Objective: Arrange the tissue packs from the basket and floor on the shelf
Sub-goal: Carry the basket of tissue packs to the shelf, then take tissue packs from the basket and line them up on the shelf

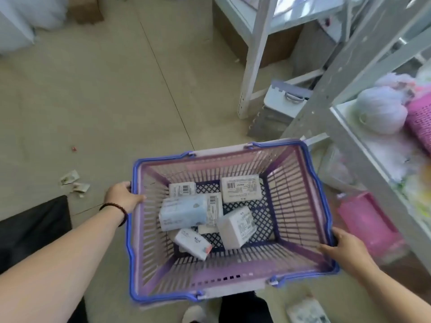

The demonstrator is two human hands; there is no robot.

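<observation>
I'm carrying the basket (229, 220) with both hands, one on each short side, because that grip keeps it level and stops the loose packs sliding into a corner. My left hand (124, 198) is clamped on the basket's left rim, thumb outside and fingers (140, 198) curled over the blue edge into the slats. My right hand (345, 247) grips the basket's right rim the same way, its fingers closed over the lip. The blue handles lie folded down along the rim, so I judge the sides gave a steadier hold than a swinging handle would.

Inside the basket, on its dark lattice bottom, the tissue packs (205, 213) lie in a loose heap: a pale blue pack (183, 213) sits across the middle-left, a white barcoded pack (241, 188) lies flat toward the far right corner, a white block (238, 226) leans on edge, and a small one with an orange end (193, 243) rests nearest me. None is stacked neatly, which suits transport rather than display.

The shelf (363, 145) stands just right of the basket, already holding pink and pastel goods. Another pack (306, 311) seems to lie on the floor (93, 101) near the basket's near right corner, though it is blurred. I judge nothing here has been shelved yet; the basket wants setting down beside the shelf first.
</observation>
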